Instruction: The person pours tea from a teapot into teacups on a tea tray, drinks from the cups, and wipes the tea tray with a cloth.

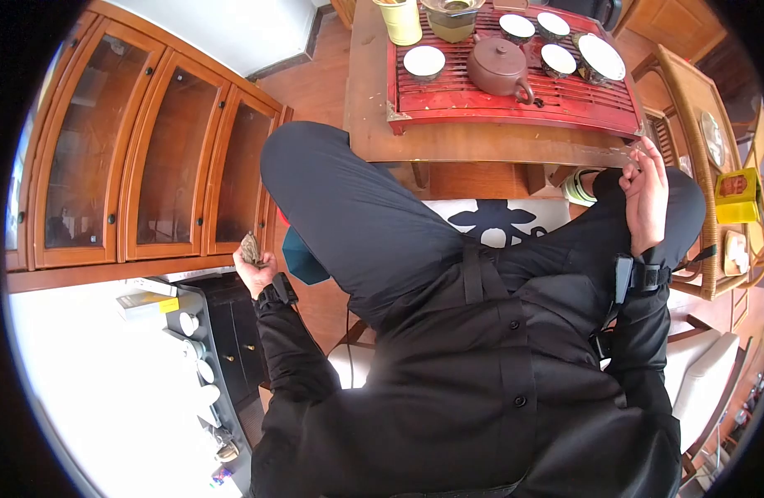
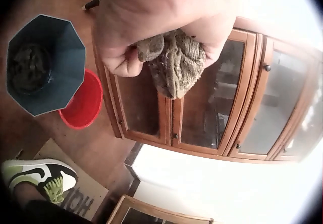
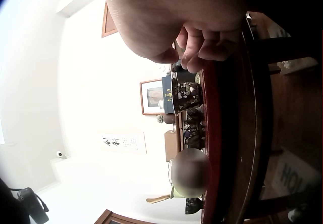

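Observation:
My left hand is out to the left, beside the knee, and grips a crumpled grey-brown cloth. Its folded end sticks out below the curled fingers in the left wrist view. A dark teal octagonal bin stands on the floor near that hand, overlapping a red basin. Over the right knee, my right hand holds nothing, its fingers loosely bent close to the table's front corner. On the table, a red slatted tea tray bears a brown clay teapot and several cups.
A glass-door wooden cabinet lines the left side. A glass pitcher and a pale green holder stand at the tray's back left. To the right, a wicker-edged shelf carries a yellow box.

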Demonstrator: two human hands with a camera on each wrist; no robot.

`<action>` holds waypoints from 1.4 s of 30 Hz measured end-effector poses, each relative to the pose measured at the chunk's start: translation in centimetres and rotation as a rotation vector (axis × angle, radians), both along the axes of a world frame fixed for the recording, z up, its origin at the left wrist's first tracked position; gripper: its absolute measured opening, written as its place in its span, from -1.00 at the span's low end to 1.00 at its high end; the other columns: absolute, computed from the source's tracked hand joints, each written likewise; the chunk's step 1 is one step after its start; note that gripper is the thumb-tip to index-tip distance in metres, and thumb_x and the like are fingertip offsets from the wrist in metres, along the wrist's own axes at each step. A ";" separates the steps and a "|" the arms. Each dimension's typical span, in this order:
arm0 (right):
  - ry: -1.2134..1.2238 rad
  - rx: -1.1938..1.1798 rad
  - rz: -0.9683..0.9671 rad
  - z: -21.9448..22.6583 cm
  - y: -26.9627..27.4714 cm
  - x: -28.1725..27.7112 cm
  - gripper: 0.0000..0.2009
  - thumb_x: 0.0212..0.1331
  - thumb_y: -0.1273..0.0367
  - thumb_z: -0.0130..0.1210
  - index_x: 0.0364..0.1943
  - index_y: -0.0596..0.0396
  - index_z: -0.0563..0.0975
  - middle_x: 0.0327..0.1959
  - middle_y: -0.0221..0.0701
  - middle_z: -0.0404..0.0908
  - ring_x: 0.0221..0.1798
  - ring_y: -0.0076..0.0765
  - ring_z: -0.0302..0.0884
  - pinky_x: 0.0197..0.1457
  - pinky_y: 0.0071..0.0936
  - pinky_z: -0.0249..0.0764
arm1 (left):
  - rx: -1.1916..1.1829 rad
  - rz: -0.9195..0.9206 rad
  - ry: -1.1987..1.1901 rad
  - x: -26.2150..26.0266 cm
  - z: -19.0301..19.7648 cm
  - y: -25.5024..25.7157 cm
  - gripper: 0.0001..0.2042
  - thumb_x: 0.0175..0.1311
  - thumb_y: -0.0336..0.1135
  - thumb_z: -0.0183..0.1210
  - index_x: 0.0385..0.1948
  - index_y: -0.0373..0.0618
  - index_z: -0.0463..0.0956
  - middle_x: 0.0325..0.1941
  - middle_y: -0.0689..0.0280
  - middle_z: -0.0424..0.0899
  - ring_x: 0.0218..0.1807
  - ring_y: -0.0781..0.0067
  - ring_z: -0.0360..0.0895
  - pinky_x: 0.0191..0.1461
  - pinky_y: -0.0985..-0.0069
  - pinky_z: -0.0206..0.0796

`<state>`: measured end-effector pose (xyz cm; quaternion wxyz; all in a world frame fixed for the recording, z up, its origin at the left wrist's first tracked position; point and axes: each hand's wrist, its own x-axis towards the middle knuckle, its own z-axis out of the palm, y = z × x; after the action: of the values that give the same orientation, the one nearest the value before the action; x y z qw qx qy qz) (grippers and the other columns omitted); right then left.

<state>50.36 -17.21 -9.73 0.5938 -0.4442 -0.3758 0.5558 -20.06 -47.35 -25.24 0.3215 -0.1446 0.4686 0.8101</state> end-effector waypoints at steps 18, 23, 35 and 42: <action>-0.008 -0.006 -0.003 0.0 0.0 -0.1 -0.66 0.48 0.39 -0.01 0.28 0.07 0.40 -0.11 -0.51 0.55 -0.33 -0.65 0.44 -0.28 -0.65 0.35 | 0.292 -0.051 -0.214 -2.5 -3.8 -1.3 -0.88 -0.03 -0.49 0.11 -0.41 -0.12 0.51 -0.44 0.34 0.59 -0.33 0.37 0.60 -0.38 0.53 0.46; -0.008 -0.005 -0.001 0.0 0.0 -0.2 -0.66 0.48 0.39 -0.01 0.28 0.08 0.40 -0.11 -0.52 0.55 -0.34 -0.65 0.44 -0.27 -0.65 0.34 | 0.108 0.068 -0.164 0.0 -1.0 -0.1 -0.89 0.16 -0.31 0.25 -0.41 0.01 0.47 -0.48 0.40 0.54 -0.37 0.41 0.56 -0.43 0.53 0.36; -0.028 -0.011 0.005 0.2 -0.1 -0.3 -0.66 0.48 0.38 -0.01 0.28 0.08 0.39 -0.10 -0.51 0.54 -0.34 -0.65 0.44 -0.26 -0.65 0.35 | -0.196 0.085 -0.136 -1.7 -4.2 -1.0 -0.67 0.38 0.09 -0.03 -0.37 0.05 0.42 -0.46 0.32 0.51 -0.46 0.31 0.42 -0.46 0.39 0.18; -0.036 -0.022 0.002 0.2 0.0 -0.3 -0.64 0.47 0.37 0.01 0.28 0.09 0.39 -0.11 -0.50 0.53 -0.33 -0.65 0.45 -0.26 -0.65 0.36 | -0.327 0.116 0.035 -0.3 -2.4 0.6 -0.80 0.33 -0.12 -0.09 -0.49 0.10 0.28 -0.53 0.38 0.39 -0.54 0.36 0.31 -0.51 0.39 0.05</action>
<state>50.03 -17.26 -9.49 0.5813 -0.4603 -0.3809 0.5524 -20.37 -46.72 -27.68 0.2382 -0.2078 0.5904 0.7426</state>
